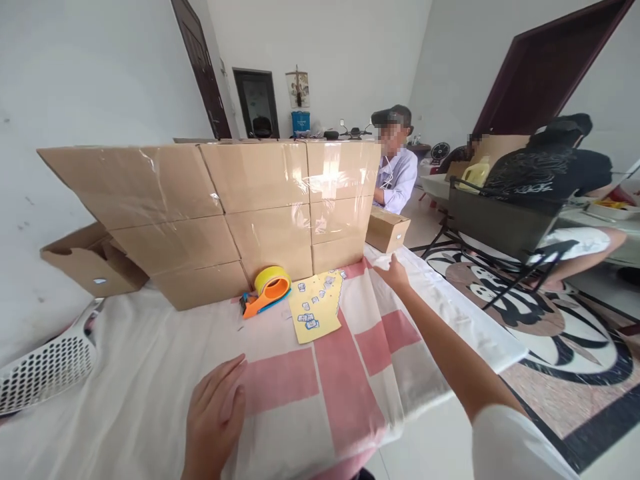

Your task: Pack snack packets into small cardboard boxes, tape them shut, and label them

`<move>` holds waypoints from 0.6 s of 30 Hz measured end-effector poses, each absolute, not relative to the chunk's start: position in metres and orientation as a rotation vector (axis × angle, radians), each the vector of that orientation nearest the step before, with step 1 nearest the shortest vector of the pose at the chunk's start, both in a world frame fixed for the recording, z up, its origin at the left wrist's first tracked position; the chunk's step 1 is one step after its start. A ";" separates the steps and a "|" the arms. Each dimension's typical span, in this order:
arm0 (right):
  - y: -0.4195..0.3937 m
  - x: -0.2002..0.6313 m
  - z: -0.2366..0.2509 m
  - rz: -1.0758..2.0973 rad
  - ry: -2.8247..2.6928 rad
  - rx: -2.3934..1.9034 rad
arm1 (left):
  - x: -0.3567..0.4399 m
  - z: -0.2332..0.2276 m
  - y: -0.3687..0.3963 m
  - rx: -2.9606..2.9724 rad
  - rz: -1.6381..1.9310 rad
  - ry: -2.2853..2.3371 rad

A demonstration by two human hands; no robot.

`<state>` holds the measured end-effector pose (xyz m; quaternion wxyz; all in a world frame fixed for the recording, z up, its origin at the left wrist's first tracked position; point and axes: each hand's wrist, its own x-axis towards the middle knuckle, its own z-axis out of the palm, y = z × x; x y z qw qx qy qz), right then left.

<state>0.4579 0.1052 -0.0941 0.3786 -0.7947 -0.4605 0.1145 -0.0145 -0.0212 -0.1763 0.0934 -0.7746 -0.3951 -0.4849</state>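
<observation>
1. On the table (150, 373), taped cardboard boxes (260, 200) stand stacked in rows; one small box (387, 230) sits apart.
2. Right hand (395, 275), loosely spread, reaches toward it; left hand (215, 417) rests flat and empty near the tape dispenser (267, 290) and label sheet (316, 307).

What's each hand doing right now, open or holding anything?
Left hand: open, flat on the tablecloth, holding nothing.
Right hand: open, empty, stretched toward the small box.

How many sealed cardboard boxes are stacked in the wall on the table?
9, in three columns of three: left column, middle column, right column. More may hide behind them. A separate small box lies at the right, and an open carton at the left.
</observation>
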 end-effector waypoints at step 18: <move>-0.148 0.394 -0.207 -0.471 -1.826 -1.837 | -0.101 -0.122 0.057 -1.943 -1.929 -2.061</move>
